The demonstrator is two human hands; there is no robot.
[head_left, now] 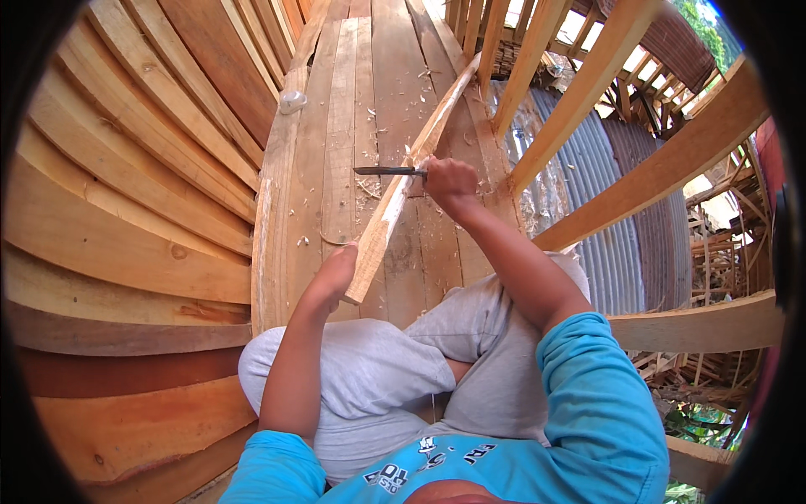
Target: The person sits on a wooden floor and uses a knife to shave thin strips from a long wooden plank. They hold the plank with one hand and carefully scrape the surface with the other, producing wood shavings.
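Observation:
A long wooden pole (379, 231) slants across the plank floor, its near end by my left knee and its far end by the railing. Pale, freshly cut patches show along its upper side. Close to the near end, my left hand (336, 267) grips the pole from the left, its fingers partly hidden. My right hand (452, 180) is closed round the handle of a knife, and the handle itself is mostly covered by the fist. The dark knife blade (382, 170) points left and lies across the pole, at about the middle of its length.
Wood shavings (367, 190) are scattered over the plank floor (403, 269). Stacked or leaning boards (126, 218) line the left side. On the right stand railing posts (579, 92), with corrugated metal sheets (621, 202) beyond and below. A small clear plastic-looking item (292, 102) lies near the boards.

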